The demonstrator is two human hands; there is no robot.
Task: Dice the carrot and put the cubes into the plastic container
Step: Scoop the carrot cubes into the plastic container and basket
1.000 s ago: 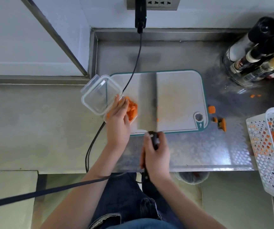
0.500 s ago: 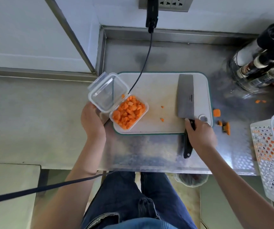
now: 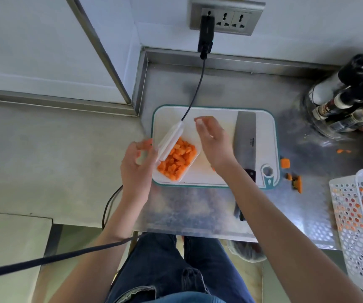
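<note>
A kitchen corner seen from above in soft, even light. A pale wall (image 3: 307, 29) runs along the back, carrying a grey socket plate (image 3: 226, 18) with a black plug (image 3: 206, 36) in it and a dark cable (image 3: 196, 92) hanging down. Below lies a stainless steel worktop (image 3: 198, 211) with a raised back edge. To the left, a metal-framed white panel (image 3: 34, 40) meets a grey ledge (image 3: 56, 160). Dark bottles (image 3: 351, 101) cluster at the far right, and a white perforated basket (image 3: 359, 226) sits nearer.

Nothing readable is showing: the small dark mark on the cleaver blade (image 3: 251, 141) and the labels on the bottles (image 3: 338, 106) are blurring past legibility.
</note>
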